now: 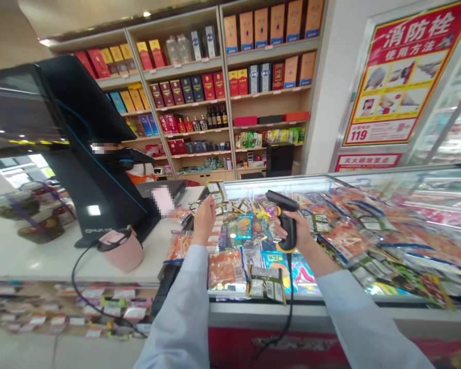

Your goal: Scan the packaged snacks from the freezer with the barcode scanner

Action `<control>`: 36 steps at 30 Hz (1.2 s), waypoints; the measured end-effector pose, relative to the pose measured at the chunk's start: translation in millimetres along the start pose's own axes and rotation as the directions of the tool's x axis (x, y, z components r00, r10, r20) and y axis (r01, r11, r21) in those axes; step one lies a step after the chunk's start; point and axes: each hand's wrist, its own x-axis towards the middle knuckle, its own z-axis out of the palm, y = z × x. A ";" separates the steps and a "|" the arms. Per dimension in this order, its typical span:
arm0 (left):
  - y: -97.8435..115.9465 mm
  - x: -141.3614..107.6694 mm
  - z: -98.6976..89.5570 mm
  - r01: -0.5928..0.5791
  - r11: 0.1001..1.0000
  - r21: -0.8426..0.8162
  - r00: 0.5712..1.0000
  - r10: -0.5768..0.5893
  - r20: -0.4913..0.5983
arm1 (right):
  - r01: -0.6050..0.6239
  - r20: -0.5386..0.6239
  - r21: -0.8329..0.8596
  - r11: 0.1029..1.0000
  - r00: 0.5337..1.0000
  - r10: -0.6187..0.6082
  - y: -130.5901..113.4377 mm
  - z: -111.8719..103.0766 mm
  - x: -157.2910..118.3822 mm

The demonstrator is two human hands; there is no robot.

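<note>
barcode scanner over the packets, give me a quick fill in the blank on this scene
The barcode scanner is held in the ____ hand, while the other hand is raised over the packets.

A ____ cord hangs down from the scanner.

The number printed at the bottom left of the red fire hydrant poster is ____.

Missing words: right; black; 119
</note>
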 end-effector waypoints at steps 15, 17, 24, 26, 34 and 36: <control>220.5 66.7 3.9 -0.195 0.818 -0.540 0.950 0.296 0.104 | 0.320 -0.337 -0.283 0.904 0.849 -0.406 -158.4 -37.9 -126.2; 248.7 62.4 26.3 -0.192 0.783 -0.592 0.928 0.341 0.150 | 0.347 -0.357 -0.299 0.889 0.823 -0.442 -172.7 -54.1 -143.2; 317.1 48.2 106.4 -0.152 0.759 -0.633 0.877 0.398 0.268 | 0.453 -0.428 -0.302 0.839 0.722 -0.544 -196.3 -112.9 -191.4; 330.4 49.5 126.1 -0.130 0.755 -0.643 0.875 0.393 0.284 | 0.466 -0.457 -0.288 0.837 0.701 -0.548 -195.5 -130.4 -201.6; 357.6 58.2 191.8 -0.064 0.884 -0.463 0.845 0.295 0.446 | 0.492 -0.542 -0.228 0.840 0.653 -0.529 -183.5 -174.7 -221.8; 359.2 57.8 200.1 -0.064 0.904 -0.422 0.832 0.282 0.477 | 0.480 -0.551 -0.215 0.851 0.659 -0.511 -181.9 -178.8 -222.3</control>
